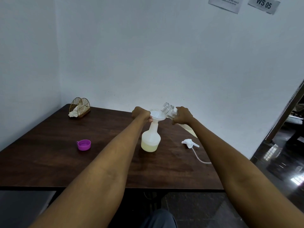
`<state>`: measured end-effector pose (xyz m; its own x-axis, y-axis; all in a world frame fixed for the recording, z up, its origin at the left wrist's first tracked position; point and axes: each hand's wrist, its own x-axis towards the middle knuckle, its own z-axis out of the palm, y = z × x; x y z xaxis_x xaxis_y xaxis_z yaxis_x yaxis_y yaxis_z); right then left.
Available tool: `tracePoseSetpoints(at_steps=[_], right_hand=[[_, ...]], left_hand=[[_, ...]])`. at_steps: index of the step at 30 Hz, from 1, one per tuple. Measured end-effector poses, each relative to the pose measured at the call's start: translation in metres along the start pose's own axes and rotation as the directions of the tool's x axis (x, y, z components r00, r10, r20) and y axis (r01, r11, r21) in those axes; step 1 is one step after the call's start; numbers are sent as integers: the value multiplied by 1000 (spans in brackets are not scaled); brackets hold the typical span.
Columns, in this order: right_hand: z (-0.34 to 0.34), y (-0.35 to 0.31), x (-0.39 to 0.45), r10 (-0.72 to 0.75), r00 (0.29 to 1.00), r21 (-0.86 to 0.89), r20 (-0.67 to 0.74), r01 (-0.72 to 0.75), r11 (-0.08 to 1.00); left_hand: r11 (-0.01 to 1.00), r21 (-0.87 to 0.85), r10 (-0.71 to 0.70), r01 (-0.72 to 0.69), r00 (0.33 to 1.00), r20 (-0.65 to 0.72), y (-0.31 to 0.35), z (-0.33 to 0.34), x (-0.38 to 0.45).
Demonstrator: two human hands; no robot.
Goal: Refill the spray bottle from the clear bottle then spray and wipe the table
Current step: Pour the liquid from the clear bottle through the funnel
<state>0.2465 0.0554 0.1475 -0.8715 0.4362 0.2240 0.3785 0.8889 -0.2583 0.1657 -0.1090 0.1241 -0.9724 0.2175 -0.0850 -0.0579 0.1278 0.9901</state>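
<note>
The left hand point(141, 113) grips the funnel point(157, 115) atop the spray bottle point(150, 139) standing on the table point(49, 155). Just beside it, the right hand point(183, 115) holds the clear bottle point(170, 111) tipped, mouth over the funnel.

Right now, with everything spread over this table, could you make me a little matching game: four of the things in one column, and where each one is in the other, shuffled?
Things:
1. funnel
2. purple cap
3. spray head
4. clear bottle

Places:
A. lying on the table, right of the spray bottle, with its tube trailing
B. tilted in the right hand
C. seated in the spray bottle's neck, steadied by the left hand
D. resting open side up on the table, left of the spray bottle

Pairs: 1-C, 2-D, 3-A, 4-B
</note>
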Motion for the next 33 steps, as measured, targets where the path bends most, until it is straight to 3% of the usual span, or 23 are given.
tracePoseSetpoints(at_steps=[6,11,16,26,33], right_hand=[[5,6,-10,66,997,234,-32,-57,971],[9,19,-17,134,991,470,-9,-114,875],[9,21,-24,152,988,557,-1,-125,821],[13,23,-33,153,988,579,-20,-113,807],[12,19,-27,53,994,394,-94,-12,919]], left_hand=[[998,-56,7,-7,1000,11,-3,0,-2],[997,-76,0,2,1000,31,-5,-3,-7],[993,-113,-6,14,998,67,-6,-5,-14],[993,-120,-1,7,999,51,-6,-4,-17],[992,-123,-25,30,999,40,-7,1,-13]])
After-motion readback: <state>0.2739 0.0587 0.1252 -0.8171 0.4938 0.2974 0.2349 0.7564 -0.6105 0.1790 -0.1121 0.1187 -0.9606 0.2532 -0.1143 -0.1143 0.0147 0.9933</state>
